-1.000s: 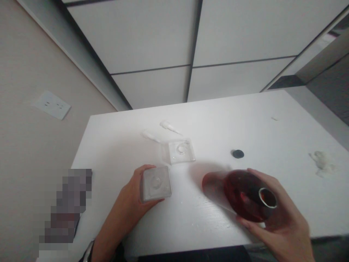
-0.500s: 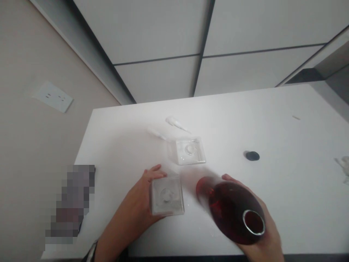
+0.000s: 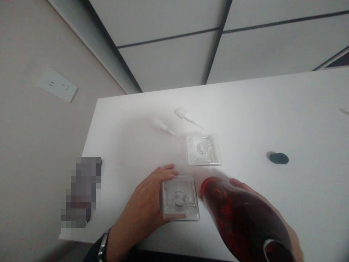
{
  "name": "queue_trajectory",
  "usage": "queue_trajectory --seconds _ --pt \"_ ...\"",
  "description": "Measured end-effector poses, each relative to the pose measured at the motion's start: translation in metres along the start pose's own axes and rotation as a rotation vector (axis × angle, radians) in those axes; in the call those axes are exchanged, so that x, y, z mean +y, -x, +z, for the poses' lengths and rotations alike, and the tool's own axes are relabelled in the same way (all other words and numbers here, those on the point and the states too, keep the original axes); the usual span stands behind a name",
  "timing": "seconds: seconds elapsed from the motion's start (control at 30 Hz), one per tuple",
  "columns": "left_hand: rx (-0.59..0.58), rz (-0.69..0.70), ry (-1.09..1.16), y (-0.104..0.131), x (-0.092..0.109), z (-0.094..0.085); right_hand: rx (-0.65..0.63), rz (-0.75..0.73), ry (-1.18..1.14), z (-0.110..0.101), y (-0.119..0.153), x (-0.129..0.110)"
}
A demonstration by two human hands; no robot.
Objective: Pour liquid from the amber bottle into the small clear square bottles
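My left hand (image 3: 145, 198) is wrapped round the left side of a clear square bottle (image 3: 192, 193) that stands upright with its round mouth uncovered. In my right hand (image 3: 293, 234) is a large bottle of dark red liquid (image 3: 242, 214), gripped from the right, its open mouth at the bottom edge of the view. It stands or hangs just right of the clear bottle, apart from it; whether its base touches the table cannot be made out. Behind them is a second clear square bottle (image 3: 216, 154), also uncapped.
Two white pump-like tops with thin stems (image 3: 184, 113) lie behind the bottles. A dark oval cap (image 3: 278, 158) rests to the right. A blurred-out object (image 3: 84, 189) lies at the table's left edge, near a wall with a socket (image 3: 57, 85).
My view has shifted, so the table and the things on it appear further right. The red bottle's mouth has come lower and nearer to me. Both hands keep their hold.
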State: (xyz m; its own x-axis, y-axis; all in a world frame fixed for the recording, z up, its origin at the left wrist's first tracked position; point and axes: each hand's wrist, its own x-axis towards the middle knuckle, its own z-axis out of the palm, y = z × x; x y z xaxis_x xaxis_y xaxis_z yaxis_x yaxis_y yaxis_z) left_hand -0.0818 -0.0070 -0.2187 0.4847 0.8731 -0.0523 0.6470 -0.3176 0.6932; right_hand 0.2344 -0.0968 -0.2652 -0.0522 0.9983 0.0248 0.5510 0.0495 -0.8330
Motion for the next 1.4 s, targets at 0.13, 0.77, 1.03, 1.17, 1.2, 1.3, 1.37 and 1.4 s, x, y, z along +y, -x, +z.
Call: queue_trajectory --seconds 0.13,0.77,1.03,1.17,1.2,1.3,1.37,1.4 --pt "-0.012 -0.004 0.002 0.0 -0.001 0.002 0.046 -0.032 0.001 0.003 -0.013 -0.011" --pt "0.055 0.016 0.059 0.0 -0.014 0.002 -0.026 -0.2 0.004 0.013 -0.029 -0.023" --pt "-0.025 -0.249 0.141 -0.005 0.005 -0.008 -0.018 -0.169 -0.027 0.01 -0.032 -0.026" --pt "-0.045 -0.354 0.167 -0.008 0.019 -0.016 -0.006 -0.135 -0.064 0.011 -0.032 -0.024" --pt "-0.032 -0.347 0.171 -0.007 0.021 -0.016 -0.004 -0.133 -0.066 0.011 -0.032 -0.024" --pt "0.077 -0.267 0.196 0.001 0.022 -0.016 0.006 -0.15 -0.069 0.012 -0.032 -0.023" --pt "0.169 -0.193 0.208 0.008 0.02 -0.016 0.017 -0.162 -0.078 0.013 -0.032 -0.022" --pt "0.207 -0.161 0.204 0.012 0.02 -0.016 0.017 -0.165 -0.082 0.013 -0.032 -0.022"
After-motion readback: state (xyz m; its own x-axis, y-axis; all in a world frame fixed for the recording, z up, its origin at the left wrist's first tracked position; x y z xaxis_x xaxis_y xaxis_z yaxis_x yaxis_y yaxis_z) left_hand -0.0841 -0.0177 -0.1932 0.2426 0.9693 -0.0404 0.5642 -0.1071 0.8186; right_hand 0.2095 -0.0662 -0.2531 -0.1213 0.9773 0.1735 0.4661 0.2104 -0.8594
